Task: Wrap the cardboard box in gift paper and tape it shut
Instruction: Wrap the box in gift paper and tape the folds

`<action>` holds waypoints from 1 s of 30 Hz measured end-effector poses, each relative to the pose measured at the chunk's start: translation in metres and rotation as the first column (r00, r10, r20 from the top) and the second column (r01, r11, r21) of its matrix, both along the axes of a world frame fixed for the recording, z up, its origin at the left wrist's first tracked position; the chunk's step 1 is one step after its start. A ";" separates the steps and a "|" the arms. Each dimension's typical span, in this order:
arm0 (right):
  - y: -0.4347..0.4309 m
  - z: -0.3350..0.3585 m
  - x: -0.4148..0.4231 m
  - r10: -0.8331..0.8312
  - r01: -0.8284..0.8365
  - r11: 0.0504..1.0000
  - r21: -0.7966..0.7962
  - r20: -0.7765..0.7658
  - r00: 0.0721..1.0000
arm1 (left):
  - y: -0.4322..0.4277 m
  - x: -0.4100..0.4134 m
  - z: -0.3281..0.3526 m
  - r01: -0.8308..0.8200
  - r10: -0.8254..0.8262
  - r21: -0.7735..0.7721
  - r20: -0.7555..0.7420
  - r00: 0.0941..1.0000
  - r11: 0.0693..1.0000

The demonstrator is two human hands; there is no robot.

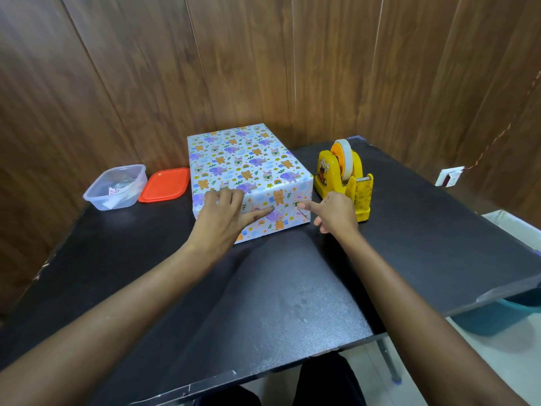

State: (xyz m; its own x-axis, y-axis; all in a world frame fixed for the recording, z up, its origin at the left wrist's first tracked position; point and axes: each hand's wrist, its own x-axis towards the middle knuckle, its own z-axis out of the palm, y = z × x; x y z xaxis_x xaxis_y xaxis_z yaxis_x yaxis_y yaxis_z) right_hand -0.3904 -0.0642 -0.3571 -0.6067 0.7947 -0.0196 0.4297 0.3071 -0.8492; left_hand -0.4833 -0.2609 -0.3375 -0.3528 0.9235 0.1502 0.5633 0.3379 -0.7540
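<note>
The left hand (225, 213) is reached forward from a bare forearm and laid against the near left part of the wrapped box (243, 162); its fingers are bent over the top front edge and its thumb is stretched rightward, flat along the near face, so that the paper is pressed and nothing is gripped. The box, fully covered in gift paper (263, 145) printed with small animals, is stood on the black table (263, 288) towards its far side, close to the wood-panelled wall (263, 54). The right hand (333, 210) is held at the box's near right corner, with the forefinger extended and its tip touching the near face, while the remaining fingers are curled under; no object is seen in it. Whether tape lies beneath the fingertip cannot be told. At far left a clear plastic container (115, 186) with paper scraps inside is set on the table, and an orange lid (164, 184) lies flat between it and the box. Just beside the box on the right, behind the right hand, a yellow tape dispenser (345, 177) carrying a roll is stood upright. A blue tub (497, 317) is partly seen below the table's right edge.
</note>
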 end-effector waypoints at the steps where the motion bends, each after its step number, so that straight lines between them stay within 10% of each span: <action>1: 0.001 0.000 0.001 0.003 -0.003 1.000 0.004 -0.007 1.000 | -0.001 -0.001 0.000 0.001 -0.001 0.005 0.001 1.000 1.000; 10: -0.001 0.008 0.017 0.033 -0.031 0.995 0.097 -0.019 0.999 | -0.005 -0.003 0.005 0.043 -0.037 0.090 -0.067 0.997 0.995; 15: 0.034 0.052 0.036 -0.193 0.177 0.823 0.540 -0.028 0.981 | -0.011 -0.004 0.003 0.020 -0.019 0.163 -0.009 1.000 0.986; 18: 0.070 0.061 0.036 -0.182 0.094 0.938 0.334 0.242 0.953 | -0.008 -0.004 0.002 0.033 -0.028 0.207 -0.027 0.999 0.978; 24: 0.077 0.084 0.035 0.002 -0.064 0.979 0.192 0.306 0.952 | -0.006 -0.003 0.001 0.021 -0.017 0.232 -0.021 1.000 0.973; 30: 0.073 0.090 0.038 0.008 -0.005 0.999 -0.037 0.071 0.997 | -0.005 -0.003 0.000 0.024 -0.022 0.247 -0.013 1.000 0.969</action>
State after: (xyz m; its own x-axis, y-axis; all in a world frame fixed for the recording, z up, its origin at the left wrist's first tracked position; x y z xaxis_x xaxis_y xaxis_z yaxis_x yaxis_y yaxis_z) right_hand -0.3524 0.0088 -0.2668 -0.6077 0.7888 -0.0923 0.4875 0.2788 -0.8274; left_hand -0.4861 -0.2664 -0.3379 -0.3293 0.8652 0.3782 0.5661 0.5015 -0.6543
